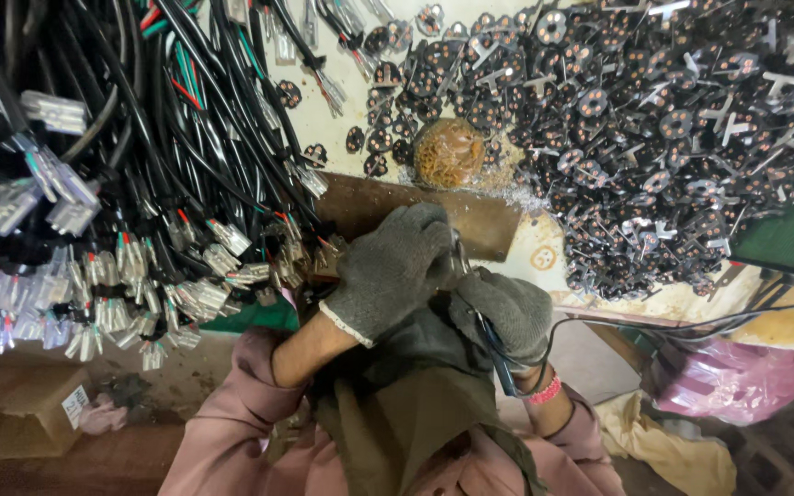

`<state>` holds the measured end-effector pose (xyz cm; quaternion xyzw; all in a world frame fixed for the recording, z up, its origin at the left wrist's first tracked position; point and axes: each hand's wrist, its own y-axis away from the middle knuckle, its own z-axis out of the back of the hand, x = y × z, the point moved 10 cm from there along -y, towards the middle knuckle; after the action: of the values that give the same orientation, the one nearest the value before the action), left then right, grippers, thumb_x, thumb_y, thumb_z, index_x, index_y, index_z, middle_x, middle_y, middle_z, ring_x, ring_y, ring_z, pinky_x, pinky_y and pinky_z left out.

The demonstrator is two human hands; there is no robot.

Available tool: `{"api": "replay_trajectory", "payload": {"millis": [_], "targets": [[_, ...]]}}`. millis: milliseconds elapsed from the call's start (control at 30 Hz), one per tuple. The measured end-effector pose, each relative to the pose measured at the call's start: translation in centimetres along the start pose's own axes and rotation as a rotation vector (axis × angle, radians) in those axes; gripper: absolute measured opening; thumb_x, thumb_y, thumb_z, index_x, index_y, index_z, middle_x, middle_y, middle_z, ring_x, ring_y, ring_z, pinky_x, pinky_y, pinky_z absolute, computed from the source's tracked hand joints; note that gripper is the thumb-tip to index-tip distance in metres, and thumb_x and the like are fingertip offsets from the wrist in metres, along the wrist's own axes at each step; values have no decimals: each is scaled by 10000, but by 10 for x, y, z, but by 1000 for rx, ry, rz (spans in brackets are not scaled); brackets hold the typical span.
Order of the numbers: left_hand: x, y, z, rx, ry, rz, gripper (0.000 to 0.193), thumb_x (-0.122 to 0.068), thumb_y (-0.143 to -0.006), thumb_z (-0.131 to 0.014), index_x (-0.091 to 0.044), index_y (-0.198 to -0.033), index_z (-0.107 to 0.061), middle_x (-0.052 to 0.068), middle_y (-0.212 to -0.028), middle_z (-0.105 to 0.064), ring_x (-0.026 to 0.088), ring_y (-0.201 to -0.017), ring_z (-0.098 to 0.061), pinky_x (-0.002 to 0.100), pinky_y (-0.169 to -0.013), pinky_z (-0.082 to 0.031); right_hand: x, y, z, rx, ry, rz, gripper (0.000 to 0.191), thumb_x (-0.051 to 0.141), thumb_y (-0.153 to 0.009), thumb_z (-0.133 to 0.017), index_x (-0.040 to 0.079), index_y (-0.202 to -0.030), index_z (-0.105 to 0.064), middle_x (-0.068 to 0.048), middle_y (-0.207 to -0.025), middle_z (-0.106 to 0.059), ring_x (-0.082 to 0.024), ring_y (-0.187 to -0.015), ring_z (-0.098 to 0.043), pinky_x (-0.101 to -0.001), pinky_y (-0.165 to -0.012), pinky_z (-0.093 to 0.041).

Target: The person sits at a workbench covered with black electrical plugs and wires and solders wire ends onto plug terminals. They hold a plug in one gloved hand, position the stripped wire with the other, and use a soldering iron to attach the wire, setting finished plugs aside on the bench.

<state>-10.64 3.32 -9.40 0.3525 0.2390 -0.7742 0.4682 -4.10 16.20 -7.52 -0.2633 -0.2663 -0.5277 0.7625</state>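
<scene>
A: Pliers, dark-handled, were held low in the middle of the view, gripped by the right hand. Their long axis was seen running steeply, the handles toward the body and the nose up toward the wooden block.

B: And the left hand?

A: It was closed in a loose fist right against the pliers' nose, both hands gloved in grey and touching each other. Something small seemed to be pinched there, but what exactly could not be told; it was hidden by the glove.

B: Which hand was nearer the wire bundle?

A: The left one, clearly. The metal terminals at the cable ends were seen just beside its knuckles, to the left. The right hand was kept well apart from them.

B: How was the room for moving judged?

A: Tight. The block's near edge lay just above the hands, with the bench edge at the right. A golden tangle of copper strands was sitting beyond the block, and the heap of black plug inserts was spread across the far right. A thin black cable was trailed off to the right from under the right wrist. Open space was left only below, toward the lap.
</scene>
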Motion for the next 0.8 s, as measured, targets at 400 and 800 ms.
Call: {"api": "replay_trajectory", "payload": {"millis": [400,800], "targets": [[4,-3,-4,15,-11,54,138,-155,-882,-689,-91,-983,-621,110,-1041,-619,321,-968,-637,448,-753,-549,-1,-1,14,-167,-124,7,315,44,-812,-802,40,-1096,-665,-114,-906,-736,-294,-800,-748,-368,-741,-589],[-1,1,2,-17,-1,14,222,-165,-846,-712,-108,-1050,-645,97,-1150,-646,309,-1037,-658,423,-775,-560,-6,11,14,-235,83,9,305,81,-760,-835,76,-1024,-684,-139,-887,-722,-330,-778,-722,-405,-707,-570]]}}
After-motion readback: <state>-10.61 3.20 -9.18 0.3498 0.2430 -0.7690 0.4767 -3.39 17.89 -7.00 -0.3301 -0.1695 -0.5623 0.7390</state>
